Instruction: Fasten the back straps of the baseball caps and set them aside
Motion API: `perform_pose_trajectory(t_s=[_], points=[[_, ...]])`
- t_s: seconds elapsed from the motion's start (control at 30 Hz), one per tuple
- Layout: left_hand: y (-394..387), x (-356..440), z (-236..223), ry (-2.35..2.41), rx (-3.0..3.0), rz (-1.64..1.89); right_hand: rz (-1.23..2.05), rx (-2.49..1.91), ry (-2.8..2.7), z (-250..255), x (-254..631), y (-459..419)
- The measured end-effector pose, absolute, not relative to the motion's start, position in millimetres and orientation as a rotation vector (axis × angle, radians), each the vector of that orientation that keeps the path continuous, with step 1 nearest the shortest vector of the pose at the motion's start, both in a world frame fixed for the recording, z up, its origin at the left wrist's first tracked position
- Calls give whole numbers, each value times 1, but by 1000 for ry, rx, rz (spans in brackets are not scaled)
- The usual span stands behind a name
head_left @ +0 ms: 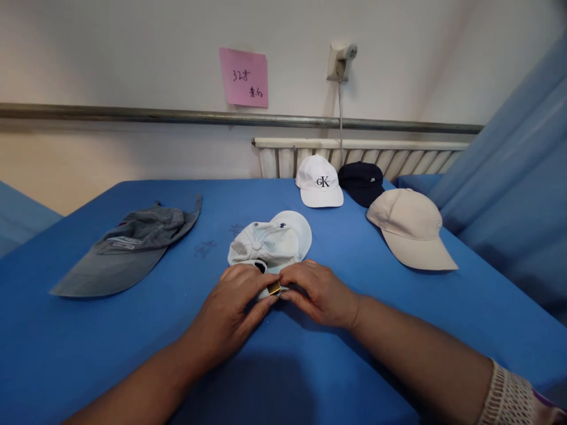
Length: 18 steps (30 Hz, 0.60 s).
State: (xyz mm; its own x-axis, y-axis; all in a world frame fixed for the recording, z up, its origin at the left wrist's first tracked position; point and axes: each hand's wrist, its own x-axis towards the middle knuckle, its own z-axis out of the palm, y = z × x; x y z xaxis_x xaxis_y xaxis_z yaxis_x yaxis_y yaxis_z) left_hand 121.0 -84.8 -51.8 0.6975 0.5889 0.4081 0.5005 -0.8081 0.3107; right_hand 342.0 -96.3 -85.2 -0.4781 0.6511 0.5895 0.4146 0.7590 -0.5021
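Note:
A pale blue baseball cap (266, 241) lies on the blue-covered table, its brim pointing away to the right and its back strap toward me. My left hand (237, 301) pinches the strap from the left, beside a gold-coloured metal buckle (274, 288). From the other side my right hand (316, 292) grips the strap end between thumb and fingers, close to the same buckle. Part of the strap and the cap's back opening are hidden behind my fingers. Both hands are closed and nearly meet at the buckle.
On the left lies a grey cap (133, 248). A white cap (316, 180), a dark navy cap (361, 182) and a beige cap (410, 227) stand at the back right. Behind the blue table (110, 348) are a radiator (283, 159) and a pipe (177, 115); a blue curtain (509, 159) hangs at right.

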Motion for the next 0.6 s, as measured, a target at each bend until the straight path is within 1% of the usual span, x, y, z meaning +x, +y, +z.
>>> perform_pose_trajectory(t_s=[0.2, 0.6], points=[[-83, 120, -53, 877, 2766, 723, 380, -833, -2130, -90, 342, -96], [-81, 120, -54, 805, 2891, 749, 322, -768, -2110, -91, 343, -94]])
